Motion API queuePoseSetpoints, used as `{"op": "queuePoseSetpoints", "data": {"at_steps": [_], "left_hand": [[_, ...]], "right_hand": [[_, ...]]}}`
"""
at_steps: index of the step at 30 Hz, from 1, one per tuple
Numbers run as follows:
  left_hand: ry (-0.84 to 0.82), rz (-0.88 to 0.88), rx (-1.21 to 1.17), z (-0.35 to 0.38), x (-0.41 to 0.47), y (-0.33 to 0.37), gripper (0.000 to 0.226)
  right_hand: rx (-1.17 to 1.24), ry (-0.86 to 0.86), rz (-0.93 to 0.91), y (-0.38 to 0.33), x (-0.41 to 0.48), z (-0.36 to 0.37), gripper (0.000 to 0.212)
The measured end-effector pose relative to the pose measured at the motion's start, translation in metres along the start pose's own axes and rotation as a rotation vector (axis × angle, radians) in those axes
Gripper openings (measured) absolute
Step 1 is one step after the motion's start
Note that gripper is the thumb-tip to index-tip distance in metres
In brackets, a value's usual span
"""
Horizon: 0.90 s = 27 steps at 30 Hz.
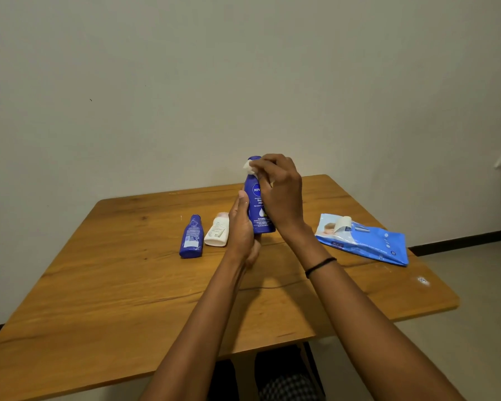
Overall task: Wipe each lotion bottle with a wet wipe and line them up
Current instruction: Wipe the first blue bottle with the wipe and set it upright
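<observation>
My left hand (242,227) grips the lower part of a tall blue lotion bottle (258,211), held upright above the wooden table (128,285). My right hand (281,192) pinches a white wet wipe (249,167) and presses it against the bottle's cap and neck. A smaller blue lotion bottle (192,237) lies flat on the table to the left. Beside it lies a white lotion bottle (217,233), partly behind my left hand.
A blue pack of wet wipes (365,241) lies on the right side of the table with its flap peeled up. The table stands against a plain wall. A small white scrap (422,280) sits near the right edge.
</observation>
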<state>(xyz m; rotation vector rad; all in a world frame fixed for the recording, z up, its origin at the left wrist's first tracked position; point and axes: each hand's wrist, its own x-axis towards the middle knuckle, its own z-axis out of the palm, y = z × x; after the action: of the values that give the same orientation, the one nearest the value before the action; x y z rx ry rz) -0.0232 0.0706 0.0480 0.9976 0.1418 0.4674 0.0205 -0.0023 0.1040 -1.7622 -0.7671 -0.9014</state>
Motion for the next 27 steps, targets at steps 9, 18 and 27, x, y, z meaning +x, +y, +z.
{"op": "queuePoseSetpoints", "data": {"at_steps": [9,18,27], "left_hand": [[0.039,-0.013,-0.170,-0.010,0.004,0.016,0.070],[0.008,-0.049,-0.215,-0.010,0.001,0.012,0.066],[0.049,-0.046,-0.136,-0.004,-0.002,0.010,0.050]], "right_hand": [[-0.006,-0.159,-0.023,0.002,-0.088,-0.006,0.040],[0.004,-0.092,0.016,0.003,-0.070,-0.006,0.037],[0.137,-0.032,0.111,0.002,-0.018,-0.001,0.031]]}}
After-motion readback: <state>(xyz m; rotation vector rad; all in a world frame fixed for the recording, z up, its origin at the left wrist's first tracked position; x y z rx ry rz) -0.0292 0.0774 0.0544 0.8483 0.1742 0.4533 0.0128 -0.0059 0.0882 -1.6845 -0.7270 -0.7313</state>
